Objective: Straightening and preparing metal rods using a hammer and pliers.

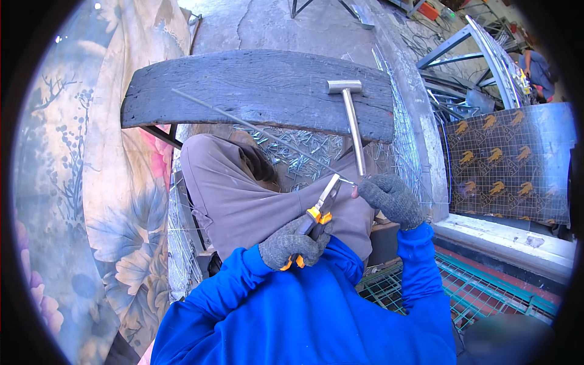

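Note:
My left hand point(296, 245), in a grey knit glove, is closed round the orange-and-black handles of a pair of pliers point(329, 190). The pliers' jaws meet a thin metal rod point(255, 129) near its near end. From there the rod slants up and left over my lap to the bench top. My right hand point(390, 199), also gloved, is closed at the rod's near end, a bare fingertip showing. A metal hammer point(349, 106) lies with its head on the dark wooden bench point(255, 79), its handle overhanging toward my right hand.
Cut metal pieces point(298, 152) litter the floor below the bench. Long thin rods point(404, 140) lie along its right side. A flowered cloth point(115, 182) hangs at left. At right are a patterned sheet point(505, 164), a metal frame point(486, 55) and another person point(538, 70).

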Demonstrator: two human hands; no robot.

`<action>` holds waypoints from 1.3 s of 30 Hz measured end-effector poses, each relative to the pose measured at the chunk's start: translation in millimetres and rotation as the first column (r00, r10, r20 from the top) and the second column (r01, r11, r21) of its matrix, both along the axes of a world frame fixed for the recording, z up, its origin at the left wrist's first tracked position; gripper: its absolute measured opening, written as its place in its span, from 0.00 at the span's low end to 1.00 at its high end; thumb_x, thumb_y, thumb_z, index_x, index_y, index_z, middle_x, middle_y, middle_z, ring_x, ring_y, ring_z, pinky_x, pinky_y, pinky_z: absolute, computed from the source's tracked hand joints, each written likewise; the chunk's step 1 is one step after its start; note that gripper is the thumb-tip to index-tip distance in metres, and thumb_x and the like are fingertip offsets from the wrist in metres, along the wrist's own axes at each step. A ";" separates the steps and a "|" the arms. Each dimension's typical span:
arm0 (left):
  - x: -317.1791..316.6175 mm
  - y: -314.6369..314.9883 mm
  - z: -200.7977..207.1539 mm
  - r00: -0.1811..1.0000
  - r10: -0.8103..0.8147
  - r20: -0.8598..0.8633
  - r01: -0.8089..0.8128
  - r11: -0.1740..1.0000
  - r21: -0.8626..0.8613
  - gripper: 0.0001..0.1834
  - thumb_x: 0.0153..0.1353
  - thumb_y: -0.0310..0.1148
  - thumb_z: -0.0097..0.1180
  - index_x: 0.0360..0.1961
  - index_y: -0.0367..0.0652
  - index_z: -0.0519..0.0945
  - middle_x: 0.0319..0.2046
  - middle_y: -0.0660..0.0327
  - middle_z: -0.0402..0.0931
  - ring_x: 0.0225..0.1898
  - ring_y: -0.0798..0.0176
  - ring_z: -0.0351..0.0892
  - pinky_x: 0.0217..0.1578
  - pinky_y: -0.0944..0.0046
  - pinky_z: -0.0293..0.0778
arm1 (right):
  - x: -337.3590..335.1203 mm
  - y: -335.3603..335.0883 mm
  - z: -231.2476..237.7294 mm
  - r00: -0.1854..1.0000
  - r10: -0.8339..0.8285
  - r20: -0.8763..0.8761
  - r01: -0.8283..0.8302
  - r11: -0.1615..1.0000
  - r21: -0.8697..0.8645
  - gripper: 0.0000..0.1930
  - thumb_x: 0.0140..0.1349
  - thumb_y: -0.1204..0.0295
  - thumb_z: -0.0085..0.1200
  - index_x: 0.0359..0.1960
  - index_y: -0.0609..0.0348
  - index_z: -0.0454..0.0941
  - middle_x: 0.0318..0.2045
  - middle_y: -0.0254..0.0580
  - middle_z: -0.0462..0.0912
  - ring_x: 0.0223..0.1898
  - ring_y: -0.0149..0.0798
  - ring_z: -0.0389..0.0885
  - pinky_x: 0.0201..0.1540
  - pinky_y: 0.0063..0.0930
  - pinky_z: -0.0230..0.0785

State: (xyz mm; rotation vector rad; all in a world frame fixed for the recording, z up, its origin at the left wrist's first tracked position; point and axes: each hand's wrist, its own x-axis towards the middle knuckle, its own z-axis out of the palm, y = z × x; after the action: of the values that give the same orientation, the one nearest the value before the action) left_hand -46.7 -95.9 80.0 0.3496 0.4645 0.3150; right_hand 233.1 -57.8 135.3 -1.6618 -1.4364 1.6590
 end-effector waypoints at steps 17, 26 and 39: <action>6.1 -10.5 2.3 0.988 0.106 -0.110 -0.078 0.971 0.228 0.29 0.52 0.27 0.60 0.58 0.40 0.69 0.34 0.63 0.73 0.27 0.70 0.72 0.28 0.69 0.71 | -2.1 -6.0 23.2 0.977 -0.007 0.215 -0.068 0.937 0.341 0.15 0.65 0.62 0.60 0.29 0.62 0.87 0.23 0.39 0.83 0.27 0.34 0.80 0.32 0.32 0.70; 11.4 -10.0 7.5 0.960 0.129 0.250 -0.091 0.983 -0.157 0.30 0.49 0.24 0.62 0.56 0.41 0.69 0.35 0.58 0.76 0.27 0.64 0.75 0.28 0.65 0.71 | -15.3 -0.5 -14.3 0.998 -0.063 0.006 0.055 0.909 0.412 0.14 0.65 0.62 0.61 0.32 0.62 0.87 0.24 0.38 0.83 0.27 0.30 0.79 0.31 0.31 0.70; 0.1 3.4 12.6 0.989 0.051 0.138 -0.026 0.984 -0.177 0.28 0.46 0.23 0.61 0.51 0.35 0.69 0.27 0.57 0.72 0.24 0.60 0.75 0.25 0.66 0.70 | -2.6 0.3 -8.9 0.980 0.039 0.198 -0.086 0.968 0.236 0.14 0.67 0.61 0.61 0.39 0.61 0.88 0.31 0.41 0.88 0.33 0.31 0.84 0.38 0.31 0.77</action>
State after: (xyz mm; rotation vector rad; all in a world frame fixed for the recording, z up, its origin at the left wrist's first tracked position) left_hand -46.6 -92.5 92.6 0.1464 0.3565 0.3319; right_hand 230.5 -57.4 126.3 -1.6862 -1.7241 1.3172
